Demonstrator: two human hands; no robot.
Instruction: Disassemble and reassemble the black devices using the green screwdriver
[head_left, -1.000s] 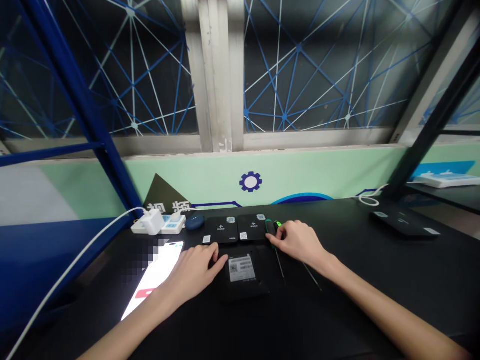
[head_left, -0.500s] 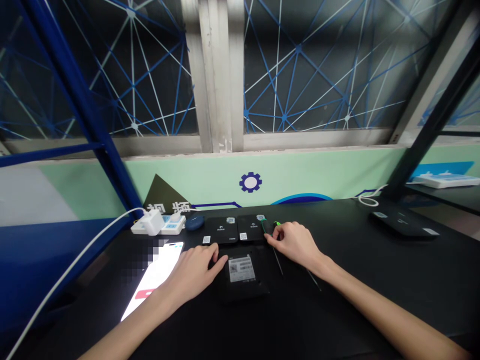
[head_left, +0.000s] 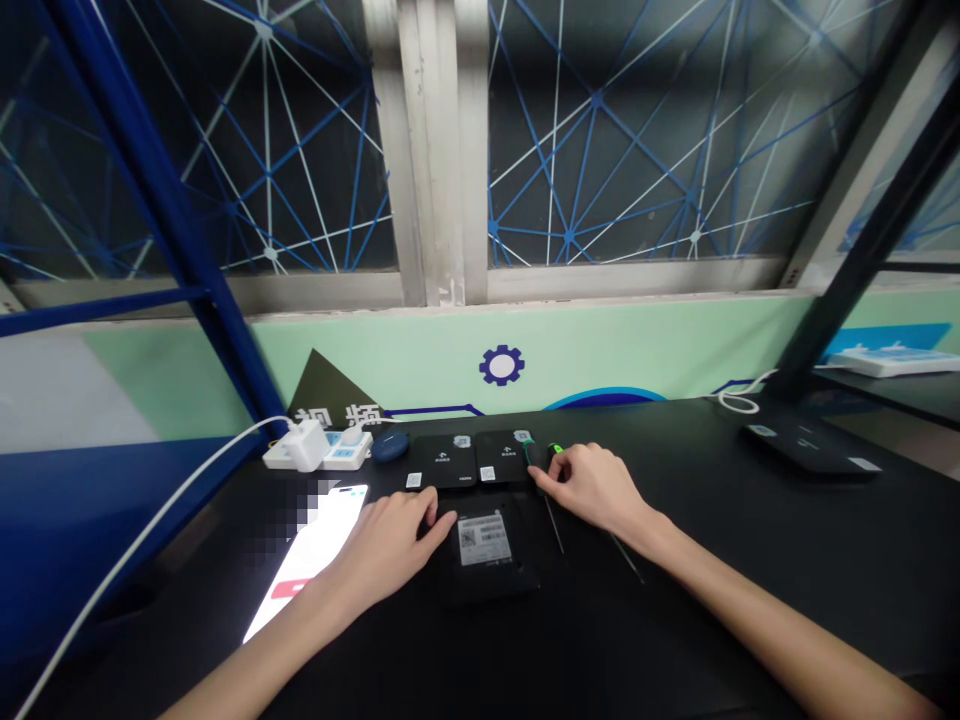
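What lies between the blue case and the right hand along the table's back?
In the head view, going from the blue case toward the right hand: one black box, a second black box, then a green-and-black screwdriver handle.

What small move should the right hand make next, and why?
I'd suggest firming its grip on the teal-topped screwdriver: the right hand's thumb is at that handle, the shaft lies beside the black box with the large label, and the left hand is at that box's edge.
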